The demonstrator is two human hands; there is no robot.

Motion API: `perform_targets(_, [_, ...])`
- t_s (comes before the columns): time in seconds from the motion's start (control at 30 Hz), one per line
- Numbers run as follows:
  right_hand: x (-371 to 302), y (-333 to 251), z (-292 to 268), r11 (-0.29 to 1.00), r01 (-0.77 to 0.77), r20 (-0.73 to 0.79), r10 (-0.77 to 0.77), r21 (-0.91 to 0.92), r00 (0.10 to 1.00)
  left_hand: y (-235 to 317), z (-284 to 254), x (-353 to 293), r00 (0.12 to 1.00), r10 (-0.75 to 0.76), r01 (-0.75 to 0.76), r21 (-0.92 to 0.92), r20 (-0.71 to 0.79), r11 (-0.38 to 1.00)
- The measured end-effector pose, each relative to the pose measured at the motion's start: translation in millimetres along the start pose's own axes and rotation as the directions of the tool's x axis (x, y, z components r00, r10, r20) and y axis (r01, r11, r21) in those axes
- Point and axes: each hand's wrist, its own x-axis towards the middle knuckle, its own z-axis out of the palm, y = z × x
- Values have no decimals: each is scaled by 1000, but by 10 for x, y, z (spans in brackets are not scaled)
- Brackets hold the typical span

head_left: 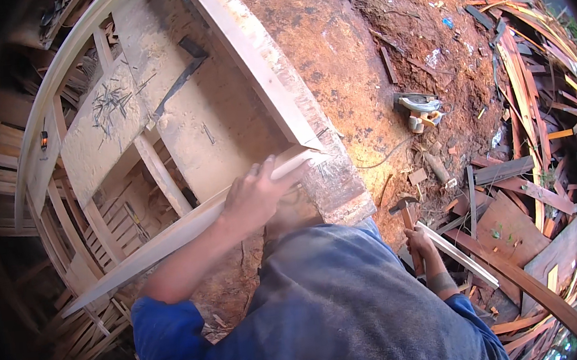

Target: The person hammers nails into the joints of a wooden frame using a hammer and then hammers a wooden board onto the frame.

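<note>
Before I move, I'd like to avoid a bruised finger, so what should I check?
1. Hammer gripped: ok, the right hand is closed round it.
2. Left hand on the board: ok, it rests there.
3. Left hand well away from the corner: not ok, one outstretched digit reaches close to it.
4. Loose nails gathered up: not ok, they lie scattered on the panel.
5. Power tool on the ground switched off: cannot tell.
</note>
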Motion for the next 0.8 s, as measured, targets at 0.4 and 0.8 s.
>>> perform_targets(0.4, [212, -1022, -38, 976, 208, -12, -208, 69, 978, 128, -30, 310, 996, -82, 83, -26, 33, 996])
perform_targets(0.8, [-656, -1477, -123, 957, 291, -23, -291, -5, 957, 10, -9, 247, 995, -85, 80, -91, -49, 993])
